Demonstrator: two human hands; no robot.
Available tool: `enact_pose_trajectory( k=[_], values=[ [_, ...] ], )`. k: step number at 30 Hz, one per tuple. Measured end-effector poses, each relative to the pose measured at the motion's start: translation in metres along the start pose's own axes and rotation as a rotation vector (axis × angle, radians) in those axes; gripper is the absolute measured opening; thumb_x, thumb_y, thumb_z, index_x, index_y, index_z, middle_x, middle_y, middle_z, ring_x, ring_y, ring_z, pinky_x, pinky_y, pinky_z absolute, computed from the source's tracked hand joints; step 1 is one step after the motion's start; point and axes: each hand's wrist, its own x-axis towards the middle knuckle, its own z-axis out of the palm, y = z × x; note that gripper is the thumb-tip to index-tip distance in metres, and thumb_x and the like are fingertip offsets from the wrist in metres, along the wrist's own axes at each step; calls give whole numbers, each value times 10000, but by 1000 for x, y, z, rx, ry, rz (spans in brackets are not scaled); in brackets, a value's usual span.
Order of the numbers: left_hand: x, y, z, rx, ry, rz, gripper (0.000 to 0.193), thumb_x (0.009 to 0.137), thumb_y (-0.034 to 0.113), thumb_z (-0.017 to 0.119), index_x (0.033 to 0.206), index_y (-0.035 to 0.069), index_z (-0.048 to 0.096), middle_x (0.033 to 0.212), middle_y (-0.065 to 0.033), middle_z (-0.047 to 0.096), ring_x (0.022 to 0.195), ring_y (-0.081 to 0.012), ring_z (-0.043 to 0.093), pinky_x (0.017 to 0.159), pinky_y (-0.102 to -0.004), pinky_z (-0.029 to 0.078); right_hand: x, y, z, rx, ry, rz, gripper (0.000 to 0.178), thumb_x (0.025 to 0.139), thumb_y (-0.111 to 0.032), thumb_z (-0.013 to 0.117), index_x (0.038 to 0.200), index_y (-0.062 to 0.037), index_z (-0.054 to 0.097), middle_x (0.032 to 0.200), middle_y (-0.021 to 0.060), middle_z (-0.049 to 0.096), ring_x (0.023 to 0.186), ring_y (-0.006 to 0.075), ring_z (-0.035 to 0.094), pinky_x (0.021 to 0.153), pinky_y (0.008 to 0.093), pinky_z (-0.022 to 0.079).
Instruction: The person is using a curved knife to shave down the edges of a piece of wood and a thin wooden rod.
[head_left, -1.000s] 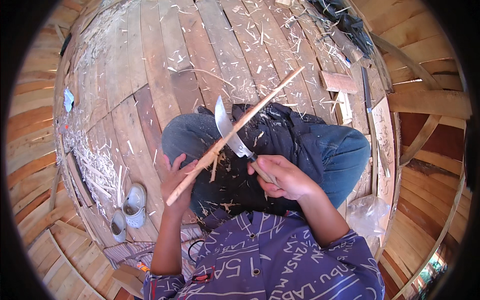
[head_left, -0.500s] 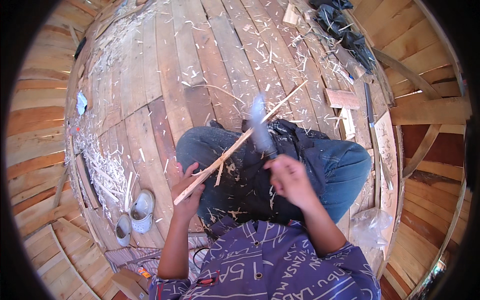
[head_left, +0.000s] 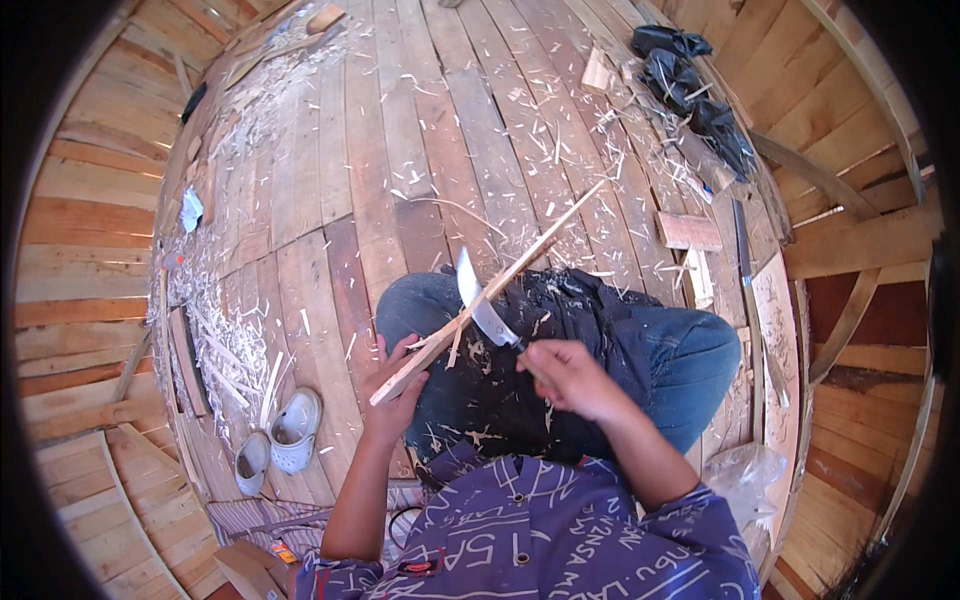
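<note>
My left hand point(head_left: 398, 385) is wrapped round the near, thicker end of a long, pale wooden stick point(head_left: 535, 247). The stick slants up to the right across my lap, and its far end is thin. A split sliver point(head_left: 455, 347) hangs from it just ahead of my left hand. In my right hand point(head_left: 568, 378) is the handle of a knife point(head_left: 487, 318) with a broad, curved blade. The blade crosses the stick near its middle, its tip pointing up and left. Whether the edge bites into the wood, I cannot tell.
Wood shavings point(head_left: 235, 345) cover much of the plank floor point(head_left: 345, 130). Grey clogs point(head_left: 294, 432) stand at the left. On the right lie a reddish wood block point(head_left: 690, 231), a long dark blade-like tool point(head_left: 741, 240), a clear plastic bag point(head_left: 745, 470) and black plastic point(head_left: 690, 90).
The knife, blurred and raised over the stick before, has come down and left across it. My left hand still grips the stick. The whole view has shifted slightly.
</note>
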Motion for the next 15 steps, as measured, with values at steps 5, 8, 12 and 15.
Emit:
enact_pose_trajectory(
  k=[5,8,12,15],
  values=[
    [-1,-1,-4,-22,-37,30,242,825,58,641,1063,22,668,1069,-111,675,1204,-295,523,1148,-501,41,-7,10,6,390,-166,175,400,999,-429,374,975,-48,495,535,-2,375,381,51,265,348,205,219],
    [3,6,-2,-5,4,20,240,819,66,650,1052,9,666,1071,-119,674,1186,-280,543,1149,-498,64,-6,14,10,546,-253,199,418,997,-460,339,951,-65,468,529,-5,359,365,55,242,344,218,227],
    [-3,0,0,-3,21,1,244,817,53,648,1056,2,659,1070,-118,674,1176,-274,552,1146,-502,76,0,17,36,253,-107,66,305,1007,-359,390,897,-85,468,562,-12,394,385,57,295,361,213,250],
    [-1,6,3,0,14,49,242,825,46,640,1063,8,658,1064,-114,676,1185,-282,544,1142,-512,76,-1,15,33,-171,103,-102,232,976,-268,480,887,-54,489,585,79,484,406,229,419,399,314,358]
  ],
)
